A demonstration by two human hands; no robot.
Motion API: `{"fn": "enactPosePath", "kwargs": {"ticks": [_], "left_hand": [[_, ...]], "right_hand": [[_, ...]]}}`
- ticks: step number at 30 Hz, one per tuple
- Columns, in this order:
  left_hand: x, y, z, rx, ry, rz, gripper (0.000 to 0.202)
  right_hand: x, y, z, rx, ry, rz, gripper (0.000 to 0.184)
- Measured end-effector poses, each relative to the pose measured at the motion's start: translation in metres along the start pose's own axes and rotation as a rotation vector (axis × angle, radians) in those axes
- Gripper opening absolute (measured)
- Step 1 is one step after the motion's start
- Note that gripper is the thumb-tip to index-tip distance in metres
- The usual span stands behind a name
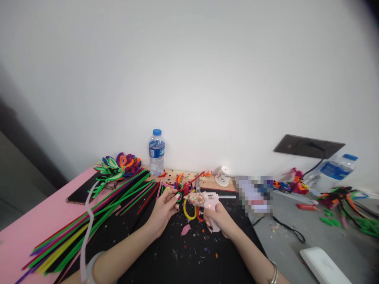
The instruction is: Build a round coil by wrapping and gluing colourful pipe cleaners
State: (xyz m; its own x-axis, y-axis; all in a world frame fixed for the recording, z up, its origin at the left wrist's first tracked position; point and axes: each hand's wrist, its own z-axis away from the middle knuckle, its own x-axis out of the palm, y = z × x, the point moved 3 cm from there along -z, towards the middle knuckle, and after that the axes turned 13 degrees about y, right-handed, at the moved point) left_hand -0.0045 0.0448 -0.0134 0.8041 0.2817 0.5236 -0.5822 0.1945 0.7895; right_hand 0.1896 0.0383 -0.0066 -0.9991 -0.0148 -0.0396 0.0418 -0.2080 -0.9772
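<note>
My right hand [217, 217] is wrapped round the grip of a pink glue gun [207, 201], its crusted nozzle pointing left. My left hand [165, 207] pinches a small piece made of bent pipe cleaners [180, 193], red, green and black, right at the nozzle tip. A red pipe cleaner stem [194, 180] sticks up and back from that piece. A yellow pipe cleaner loop [188, 211] lies on the black mat [177, 256] just under the gun.
A long bundle of coloured pipe cleaners [89, 221] lies at left beside a phone [81, 193] and finished flowers [118, 165]. A water bottle [156, 152], a paper cup [223, 176], a second bottle [337, 169], more pipe cleaner work [349, 201] and a cable [290, 230] stand around.
</note>
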Motion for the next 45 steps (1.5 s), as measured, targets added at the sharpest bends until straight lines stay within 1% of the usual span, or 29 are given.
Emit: {"fn": "enactPosePath", "kwargs": {"ticks": [13,28,36,42,45], "left_hand": [[0.0002,0.0011,0.0010,0.000,-0.006,-0.016,0.032],[0.0003,0.0004,-0.0006,0.014,0.024,-0.026,0.031],[-0.0001,-0.0018,-0.0028,0.014,0.021,-0.017,0.030],[-0.0001,-0.0001,-0.0003,0.011,0.016,-0.015,0.030],[0.0002,0.0002,0.0001,0.010,0.016,-0.012,0.030]], "right_hand": [[-0.0004,0.0012,-0.0006,-0.012,0.007,-0.027,0.014],[0.0002,-0.0016,0.0010,-0.024,-0.008,0.021,0.021],[0.0000,-0.0007,0.0007,-0.031,0.002,0.032,0.012],[0.0001,-0.0011,0.0015,-0.035,0.000,0.030,0.015],[0.0003,-0.0025,0.0019,-0.036,0.007,0.019,0.013]]}}
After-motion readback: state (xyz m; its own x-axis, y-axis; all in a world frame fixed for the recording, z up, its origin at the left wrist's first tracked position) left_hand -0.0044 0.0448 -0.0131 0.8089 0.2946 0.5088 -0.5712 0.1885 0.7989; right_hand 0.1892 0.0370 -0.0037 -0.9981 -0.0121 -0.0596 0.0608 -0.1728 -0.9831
